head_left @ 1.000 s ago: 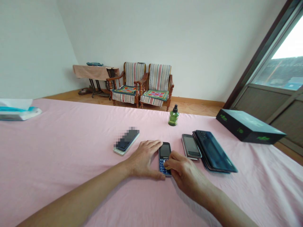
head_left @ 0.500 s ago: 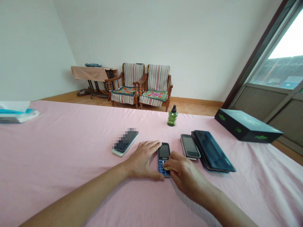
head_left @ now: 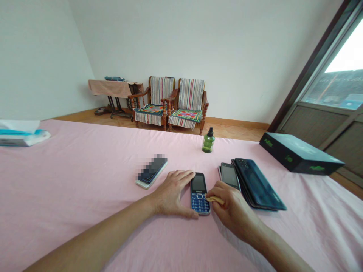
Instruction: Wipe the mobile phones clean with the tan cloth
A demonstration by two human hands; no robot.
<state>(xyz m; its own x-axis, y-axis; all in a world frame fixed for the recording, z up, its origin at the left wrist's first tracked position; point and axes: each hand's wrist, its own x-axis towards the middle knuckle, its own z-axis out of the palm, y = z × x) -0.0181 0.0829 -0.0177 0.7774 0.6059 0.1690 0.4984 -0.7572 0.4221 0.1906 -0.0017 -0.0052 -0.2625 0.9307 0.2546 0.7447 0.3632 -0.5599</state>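
Note:
A blue and black keypad phone lies face up on the pink cloth in front of me. My left hand steadies it, fingertips at its upper left corner and thumb at its bottom edge. Pinched in my right hand is a small folded yellowish cloth, which touches the phone's right side beside the keys. Just beyond that hand, a grey phone rests on another pale one, partly covered by the hand. A stack topped by a dark blue smartphone lies to its right.
Left of my hands, a dark phone lies on a white one, partly pixelated. A green spray bottle stands farther back. At the right is a black box; at the far left, a tissue pack. Two wooden chairs stand beyond the bed-like surface.
My right hand has slid the yellowish cloth from the middle of the keypad to the phone's right edge. My left hand keeps its hold. The view has shifted slightly.

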